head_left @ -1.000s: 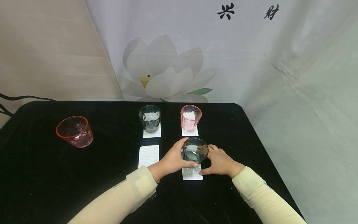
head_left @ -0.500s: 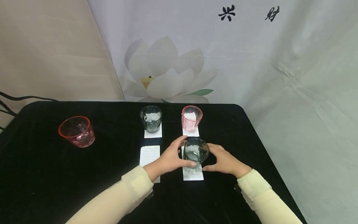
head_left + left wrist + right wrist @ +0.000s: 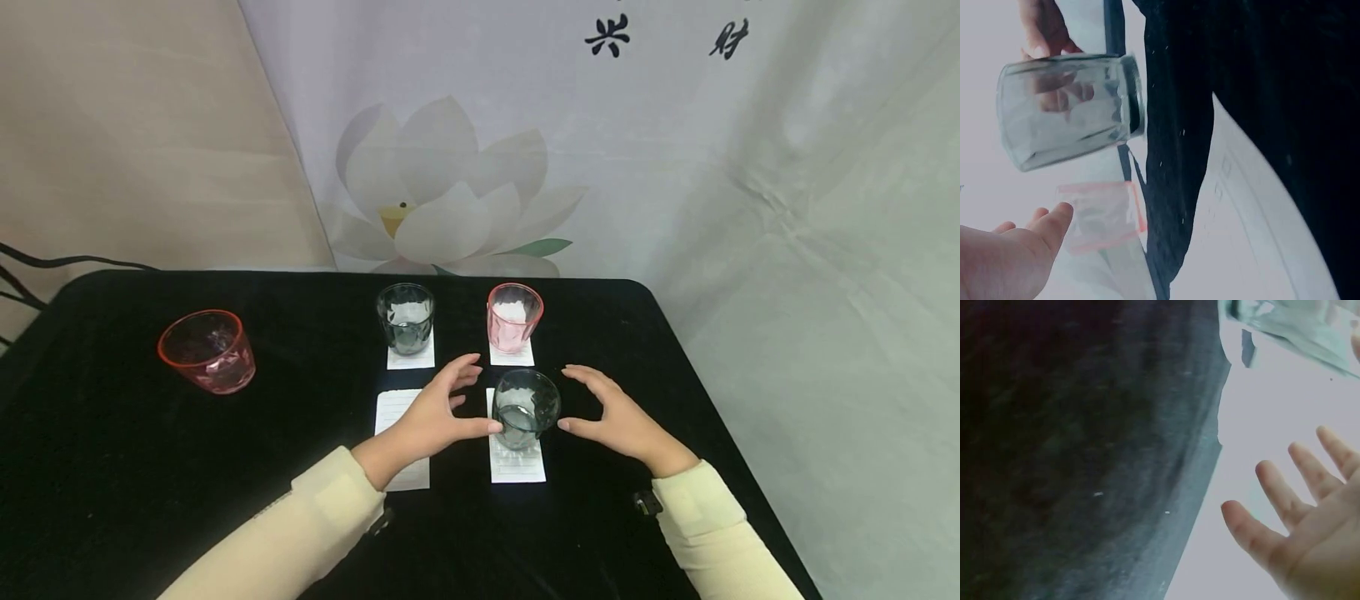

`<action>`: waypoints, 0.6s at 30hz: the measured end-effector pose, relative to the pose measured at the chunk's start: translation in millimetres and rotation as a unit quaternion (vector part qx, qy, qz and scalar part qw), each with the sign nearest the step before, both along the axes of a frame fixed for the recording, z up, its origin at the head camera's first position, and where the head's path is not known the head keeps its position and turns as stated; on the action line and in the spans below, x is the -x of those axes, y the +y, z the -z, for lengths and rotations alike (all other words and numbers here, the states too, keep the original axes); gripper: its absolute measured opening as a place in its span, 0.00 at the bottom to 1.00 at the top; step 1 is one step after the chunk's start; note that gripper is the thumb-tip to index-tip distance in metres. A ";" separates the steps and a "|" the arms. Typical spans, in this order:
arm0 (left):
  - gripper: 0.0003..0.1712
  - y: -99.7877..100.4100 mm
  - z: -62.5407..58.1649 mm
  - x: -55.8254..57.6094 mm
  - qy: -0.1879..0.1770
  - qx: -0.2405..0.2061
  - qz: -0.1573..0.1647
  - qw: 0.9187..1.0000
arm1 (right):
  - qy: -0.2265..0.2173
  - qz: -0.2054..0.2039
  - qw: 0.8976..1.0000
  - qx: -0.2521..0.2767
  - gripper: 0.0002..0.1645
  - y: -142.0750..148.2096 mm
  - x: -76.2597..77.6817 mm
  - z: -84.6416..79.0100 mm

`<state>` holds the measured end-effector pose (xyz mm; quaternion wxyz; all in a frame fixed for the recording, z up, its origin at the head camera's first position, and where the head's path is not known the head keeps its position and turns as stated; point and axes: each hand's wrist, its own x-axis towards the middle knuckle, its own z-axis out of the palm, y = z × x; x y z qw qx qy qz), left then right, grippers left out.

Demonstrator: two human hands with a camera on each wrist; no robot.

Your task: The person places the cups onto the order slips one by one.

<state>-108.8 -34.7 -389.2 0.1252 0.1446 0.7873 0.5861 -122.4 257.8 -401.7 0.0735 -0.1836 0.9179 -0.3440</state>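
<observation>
Nearest glass (image 3: 527, 408) on paper slip (image 3: 517, 470)

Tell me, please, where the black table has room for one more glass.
Bare: the black table between the left pink glass and the far grey glass, and the area left of the left sleeve. Smaller patch: between the right hand and the table's right edge. Crowded: around the near grey glass, between left hand and right hand.

2 grey glasses (image 3: 406, 321) (image 3: 527, 408) + 2 pink glasses (image 3: 514, 329) (image 3: 225, 371) = 4 glasses. 4 paper slips (image 3: 424, 359) (image 3: 512, 360) (image 3: 393, 408) (image 3: 517, 471). 2 hands (image 3: 431, 418) (image 3: 621, 421), 2 cream sleeves (image 3: 330, 504) (image 3: 705, 512). 1 black surface (image 3: 150, 483). 1 lotus print (image 3: 442, 221). 2 whole black characters (image 3: 607, 36) (image 3: 729, 39), others cut off at top. Dark cables (image 3: 67, 261): more than one, exact count unclear.
</observation>
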 end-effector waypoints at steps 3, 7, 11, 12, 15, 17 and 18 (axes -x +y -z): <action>0.52 -8.2 -2.9 -1.0 0.001 -0.006 -0.012 1.000 | -0.005 0.008 1.000 0.027 0.43 -0.2 -1.4 -6.5; 0.50 -18.3 -4.4 -2.1 0.010 -0.013 -0.021 1.000 | -0.003 0.019 0.999 0.048 0.42 -1.4 -2.6 -13.3; 0.50 -27.0 -5.1 -3.3 0.020 -0.017 -0.031 0.999 | 0.006 0.032 0.998 0.052 0.41 -3.6 -3.1 -18.8; 0.50 -29.4 -5.3 -3.5 0.024 -0.019 -0.033 0.999 | 0.008 0.033 0.998 0.054 0.41 -4.2 -3.0 -20.0; 0.49 -37.0 -7.0 -4.7 0.039 -0.024 -0.039 0.998 | 0.014 0.035 0.997 0.064 0.40 -6.9 -3.3 -24.5; 0.49 -42.2 -8.4 -5.6 0.049 -0.028 -0.044 0.997 | 0.019 0.034 0.997 0.070 0.40 -9.3 -3.9 -27.9; 0.49 -44.9 -9.2 -6.2 0.054 -0.030 -0.046 0.997 | 0.021 0.033 0.997 0.073 0.40 -10.5 -4.4 -29.7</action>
